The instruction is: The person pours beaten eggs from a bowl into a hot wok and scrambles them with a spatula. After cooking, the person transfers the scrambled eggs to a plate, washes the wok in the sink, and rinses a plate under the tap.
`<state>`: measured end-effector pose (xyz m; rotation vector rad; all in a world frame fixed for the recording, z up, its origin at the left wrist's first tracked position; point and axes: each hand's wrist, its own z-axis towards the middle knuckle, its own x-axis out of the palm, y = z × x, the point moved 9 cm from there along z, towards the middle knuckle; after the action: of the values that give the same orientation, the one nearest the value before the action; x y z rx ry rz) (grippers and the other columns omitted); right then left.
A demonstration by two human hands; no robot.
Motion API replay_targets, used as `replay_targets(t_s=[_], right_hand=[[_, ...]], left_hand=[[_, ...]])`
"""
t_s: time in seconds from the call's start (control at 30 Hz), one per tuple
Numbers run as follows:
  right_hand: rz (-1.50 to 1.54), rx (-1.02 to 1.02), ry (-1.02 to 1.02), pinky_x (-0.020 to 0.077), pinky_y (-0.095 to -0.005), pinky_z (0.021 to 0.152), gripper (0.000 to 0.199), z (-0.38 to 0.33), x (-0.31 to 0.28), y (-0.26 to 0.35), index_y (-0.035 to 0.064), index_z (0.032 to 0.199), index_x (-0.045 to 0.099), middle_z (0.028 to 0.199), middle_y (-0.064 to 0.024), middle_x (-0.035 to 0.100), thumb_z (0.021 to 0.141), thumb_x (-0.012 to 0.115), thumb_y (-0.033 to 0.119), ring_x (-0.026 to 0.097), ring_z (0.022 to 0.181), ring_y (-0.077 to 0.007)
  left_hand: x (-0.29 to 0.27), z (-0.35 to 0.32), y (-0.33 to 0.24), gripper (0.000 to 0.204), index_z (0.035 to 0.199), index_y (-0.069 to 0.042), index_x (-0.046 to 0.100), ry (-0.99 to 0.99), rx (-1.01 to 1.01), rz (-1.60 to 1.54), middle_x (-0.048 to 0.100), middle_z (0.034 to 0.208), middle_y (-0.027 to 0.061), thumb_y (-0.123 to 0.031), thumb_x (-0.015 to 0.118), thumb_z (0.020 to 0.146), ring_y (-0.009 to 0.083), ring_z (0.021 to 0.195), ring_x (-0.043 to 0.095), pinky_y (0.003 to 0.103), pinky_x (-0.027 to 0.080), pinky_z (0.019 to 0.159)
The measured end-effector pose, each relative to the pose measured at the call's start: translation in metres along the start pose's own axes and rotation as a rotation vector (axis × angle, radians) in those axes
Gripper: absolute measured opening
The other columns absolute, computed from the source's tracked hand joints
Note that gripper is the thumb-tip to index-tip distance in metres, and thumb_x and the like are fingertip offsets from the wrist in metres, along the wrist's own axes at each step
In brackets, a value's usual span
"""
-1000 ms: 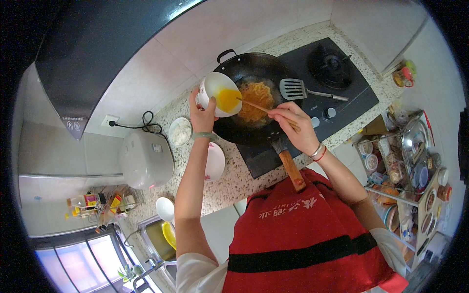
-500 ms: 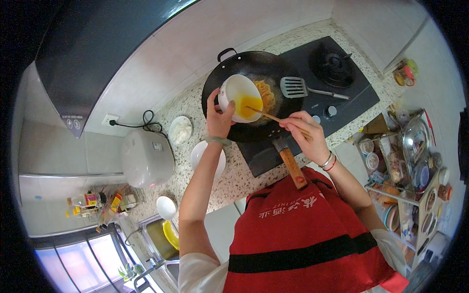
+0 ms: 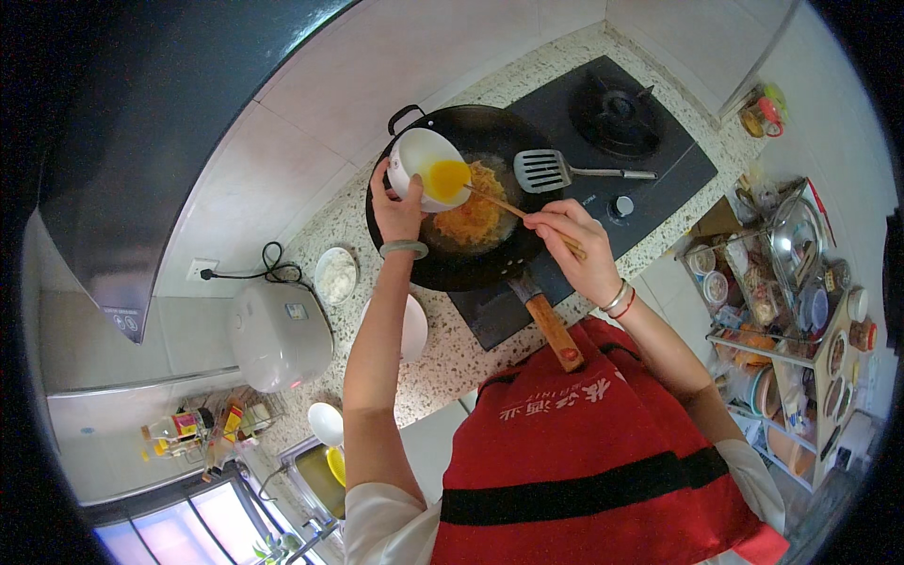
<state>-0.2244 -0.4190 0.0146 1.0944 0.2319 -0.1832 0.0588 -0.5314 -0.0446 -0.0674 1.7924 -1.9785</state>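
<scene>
Over the left part of a black wok (image 3: 405,259), my left hand (image 3: 398,205) grips a white bowl (image 3: 414,151) by its side. The bowl is tilted to the right, with yellow beaten egg (image 3: 445,179) gathered at its low edge. My right hand (image 3: 576,247) is closed round a pair of chopsticks (image 3: 504,202), whose tips reach the egg at the rim. Under them, orange-yellow shredded food (image 3: 471,218) lies in the bottom of the wok. A slotted spatula (image 3: 543,171) rests across the wok's right rim, its handle over the stove.
The wok's wooden handle (image 3: 554,331) points toward my red apron. A black gas stove (image 3: 678,169) extends right. Left stand a dish of white food (image 3: 336,276), a white plate (image 3: 412,330), a rice cooker (image 3: 280,334) and a small white bowl (image 3: 326,424). A loaded rack (image 3: 767,363) stands right.
The bowl is tipped further, and the egg has moved to its rim. The chopsticks have shifted to the bowl's edge. More of the food in the wok shows now. The whole view has shifted slightly.
</scene>
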Motion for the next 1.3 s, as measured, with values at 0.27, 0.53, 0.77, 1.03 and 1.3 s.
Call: replay_targets(t_s=[0.27, 0.53, 0.77, 1.03, 1.3], right_hand=[[0.027, -0.006, 0.024, 0.049, -0.0284, 0.071, 0.017, -0.002, 0.01, 0.004, 0.0011, 0.101, 0.066, 0.095, -0.0116, 0.059, 0.085, 0.061, 0.0, 0.061, 0.082, -0.0234], [0.098, -0.012, 0.061, 0.0495, -0.0276, 0.072, 0.016, -0.008, 0.02, 0.005, 0.0004, 0.101, 0.066, 0.096, -0.0106, 0.059, 0.086, 0.06, -0.001, 0.062, 0.083, -0.0218], [0.154, 0.012, 0.1, 0.0518, -0.0261, 0.076, 0.018, -0.015, 0.011, 0.01, -0.0048, 0.105, 0.063, 0.102, -0.0107, 0.057, 0.091, 0.052, -0.001, 0.063, 0.09, -0.0193], [0.157, 0.058, -0.049, 0.0494, -0.024, 0.07, 0.016, -0.019, -0.021, 0.01, -0.0036, 0.102, 0.065, 0.094, -0.0092, 0.06, 0.09, 0.055, 0.0, 0.061, 0.079, -0.0154], [0.144, 0.077, -0.143, 0.0493, -0.0256, 0.069, 0.015, -0.024, -0.04, 0.002, -0.0033, 0.102, 0.065, 0.095, -0.0099, 0.06, 0.09, 0.056, 0.0, 0.061, 0.08, -0.0165]], left_hand=[[-0.055, -0.004, -0.003, 0.058, 0.134, -0.018, 0.043, -0.047, 0.06, 0.172, 0.058, 0.094, 0.0146, -0.018, 0.069, 0.082, 0.0182, 0.066, 0.062, 0.028, 0.054, 0.045], [-0.089, -0.035, 0.0, 0.058, 0.133, -0.017, 0.044, -0.051, 0.165, 0.382, 0.055, 0.09, 0.0075, -0.016, 0.07, 0.081, 0.0134, 0.064, 0.057, 0.026, 0.051, 0.043], [-0.059, -0.067, -0.024, 0.058, 0.131, -0.011, 0.048, 0.07, 0.031, 0.173, 0.057, 0.087, 0.0073, -0.011, 0.071, 0.077, 0.0131, 0.067, 0.055, 0.027, 0.049, 0.056], [-0.002, -0.044, -0.013, 0.061, 0.135, -0.022, 0.041, 0.174, 0.138, 0.193, 0.058, 0.089, 0.0069, -0.014, 0.069, 0.082, 0.0141, 0.068, 0.058, 0.027, 0.053, 0.046], [0.033, 0.001, -0.028, 0.064, 0.132, -0.018, 0.047, 0.062, 0.245, 0.297, 0.053, 0.083, 0.0072, -0.021, 0.074, 0.075, 0.0179, 0.07, 0.051, 0.032, 0.047, 0.063]])
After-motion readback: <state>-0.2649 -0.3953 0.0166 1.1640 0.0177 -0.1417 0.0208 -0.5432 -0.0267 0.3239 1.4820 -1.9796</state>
